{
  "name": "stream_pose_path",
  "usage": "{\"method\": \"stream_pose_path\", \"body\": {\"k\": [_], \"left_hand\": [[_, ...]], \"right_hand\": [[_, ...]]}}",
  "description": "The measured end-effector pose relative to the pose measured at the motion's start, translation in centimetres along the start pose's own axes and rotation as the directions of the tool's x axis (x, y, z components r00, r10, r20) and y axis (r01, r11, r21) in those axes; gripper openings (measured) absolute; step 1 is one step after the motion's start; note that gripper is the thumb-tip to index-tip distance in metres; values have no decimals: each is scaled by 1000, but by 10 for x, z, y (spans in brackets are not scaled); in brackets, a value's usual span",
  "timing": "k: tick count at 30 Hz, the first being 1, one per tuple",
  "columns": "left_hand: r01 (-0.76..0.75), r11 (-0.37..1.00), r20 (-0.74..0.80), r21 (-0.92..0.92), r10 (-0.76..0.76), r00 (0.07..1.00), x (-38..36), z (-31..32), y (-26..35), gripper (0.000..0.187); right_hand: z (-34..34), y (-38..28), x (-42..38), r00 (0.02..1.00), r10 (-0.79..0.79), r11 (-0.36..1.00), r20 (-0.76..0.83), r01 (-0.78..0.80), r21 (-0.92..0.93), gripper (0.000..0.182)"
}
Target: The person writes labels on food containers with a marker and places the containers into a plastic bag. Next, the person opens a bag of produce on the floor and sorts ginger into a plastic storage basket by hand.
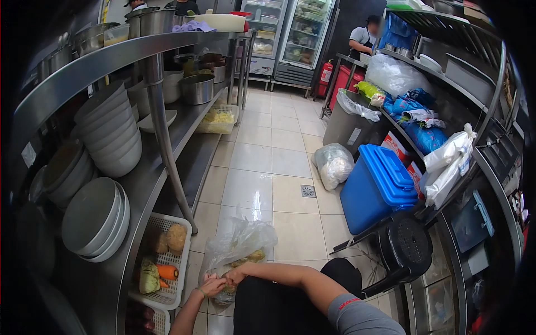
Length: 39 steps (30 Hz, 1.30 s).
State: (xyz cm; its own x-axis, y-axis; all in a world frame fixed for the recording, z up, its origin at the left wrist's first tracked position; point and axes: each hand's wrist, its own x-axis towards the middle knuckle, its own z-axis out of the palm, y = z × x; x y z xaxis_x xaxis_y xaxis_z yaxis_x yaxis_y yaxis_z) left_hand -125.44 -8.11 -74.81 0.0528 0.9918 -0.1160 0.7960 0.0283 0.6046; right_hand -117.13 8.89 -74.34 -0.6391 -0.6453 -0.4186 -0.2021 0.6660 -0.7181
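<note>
A clear plastic bag [239, 240] rests on the tiled floor in front of my knees, its upper part puffed up. Yellowish-green produce shows through it, of a kind I cannot make out. My left hand [212, 285] is closed at the bag's near side, gripping the plastic. Right beside it, nearly touching, my right hand [234, 275] is also closed on the bag. The fingertips are partly hidden. Left of the bag, a white plastic basket [184, 266] holds a cabbage [149, 277], a carrot [167, 272] and brown round roots [176, 237].
On the left, a steel shelf [146, 190] carries stacked bowls [114, 134] and pots [196, 89]. To the right stand a black stool [410, 243], a blue lidded bin [371, 184] and a filled bag [333, 166]. Fridges [307, 36] line the back; a person [363, 40] works at back right.
</note>
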Motion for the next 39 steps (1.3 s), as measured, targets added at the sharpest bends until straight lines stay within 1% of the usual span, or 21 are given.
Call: {"method": "stream_pose_path", "body": {"k": [2, 5, 8, 11, 12, 13, 14, 17, 20, 22, 23, 24, 25, 26, 27, 28, 29, 32, 34, 37, 39], "left_hand": [[-25, 995, 22, 98, 23, 999, 2, 1, -5, 15], [-74, 958, 79, 277, 54, 995, 10, -6, -4, 17], [-72, 923, 82, 377, 44, 996, 16, -23, 1, 16], [-7, 916, -7, 401, 10, 1000, 23, -46, 3, 16], [16, 925, -63, 380, 9, 998, 22, -54, 5, 16], [35, 934, -113, 355, 6, 994, 20, -59, 11, 16], [34, 931, -105, 365, 4, 994, 19, -65, 19, 18], [49, 901, -83, 430, -14, 996, 10, -62, 39, 22], [87, 831, -107, 550, -33, 994, 21, -57, 52, 23], [157, 808, -118, 568, -109, 987, 15, -54, 59, 23], [199, 784, -226, 588, -77, 971, 11, -39, 46, 21], [248, 763, -315, 597, -62, 947, 4, -16, 30, 21], [272, 769, -355, 578, -63, 933, -9, -6, 23, 22], [286, 788, -314, 545, -124, 941, -28, -8, 30, 22], [323, 817, -296, 478, -196, 935, -47, -12, 37, 19], [356, 833, -337, 423, -221, 915, -66, -15, 43, 18], [384, 842, -392, 378, -230, 891, -86, -16, 46, 17], [487, 846, -435, 219, -362, 824, -118, 8, 34, 15], [483, 854, -454, 191, -359, 815, -123, 17, 42, 15], [474, 866, -503, 157, -343, 794, -113, 6, 58, 16], [473, 869, -558, 143, -324, 764, -97, -7, 65, 17]], "right_hand": [[-1, 2, 3, 1000, 9, 999, 10, -8, -39, 14], [-1, -2, 9, 998, 38, 950, 55, -19, -311, 14], [-9, -2, 3, 988, 153, 898, -5, -141, -417, 15], [-27, 5, -2, 959, 186, 866, -213, -262, -425, 17], [-35, 4, -11, 962, 147, 847, -231, -243, -473, 17], [-52, -23, -30, 963, 108, 827, -247, -225, -515, 17], [-60, -39, -44, 963, 66, 806, -263, -207, -555, 18], [-46, -37, -52, 929, 58, 769, -366, -276, -577, 15], [-30, -22, -57, 888, 63, 810, -456, -312, -496, 15], [-28, -4, -63, 848, 215, 790, -485, -443, -423, 15], [-25, 12, -69, 811, 298, 761, -503, -520, -388, 15], [-16, 39, -71, 778, 356, 772, -518, -557, -307, 22], [-9, 56, -74, 804, 368, 733, -467, -560, -387, 20], [-13, 47, -85, 833, 363, 723, -416, -534, -439, 18], [-3, 57, -88, 788, 411, 710, -458, -592, -381, 17], [-9, 29, -95, 709, 519, 584, -478, -702, -407, 17], [-5, 28, -99, 686, 514, 612, -515, -714, -340, 16], [9, 41, -92, 610, 544, 554, -576, -777, -299, 16], [18, 54, -85, 552, 581, 536, -598, -812, -229, 17], [4, 65, -88, 740, 552, 783, -384, -618, -66, 26], [-17, 53, -91, 757, 620, 785, -207, -600, 157, 32]]}}
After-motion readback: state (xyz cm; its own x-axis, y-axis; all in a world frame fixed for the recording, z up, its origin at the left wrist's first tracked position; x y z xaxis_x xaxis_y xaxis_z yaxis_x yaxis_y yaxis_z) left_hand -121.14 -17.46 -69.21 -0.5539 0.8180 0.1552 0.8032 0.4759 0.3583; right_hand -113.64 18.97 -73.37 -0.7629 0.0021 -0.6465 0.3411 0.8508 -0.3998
